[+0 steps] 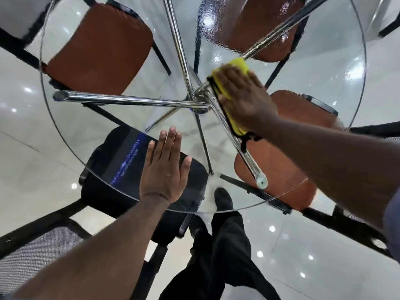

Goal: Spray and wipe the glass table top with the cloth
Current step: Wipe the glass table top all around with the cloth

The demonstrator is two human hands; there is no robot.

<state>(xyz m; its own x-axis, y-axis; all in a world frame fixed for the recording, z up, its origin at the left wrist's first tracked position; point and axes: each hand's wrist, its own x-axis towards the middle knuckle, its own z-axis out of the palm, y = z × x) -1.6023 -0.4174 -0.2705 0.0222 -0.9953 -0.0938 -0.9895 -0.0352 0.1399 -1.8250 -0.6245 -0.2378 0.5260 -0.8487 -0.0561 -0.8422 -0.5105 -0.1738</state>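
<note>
Here, round glass table top (91, 135), soft yellow cloth (239, 64) under flat right hand (242, 98).

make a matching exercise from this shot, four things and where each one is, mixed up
1 left hand
2 right hand
3 yellow cloth with black edging
4 patch of spray droplets

a far part of the round glass table top
b flat on bare glass near the near rim
c pressing on the cloth
d under a palm, by the table's middle

Pairs: 1-b, 2-c, 3-d, 4-a
</note>
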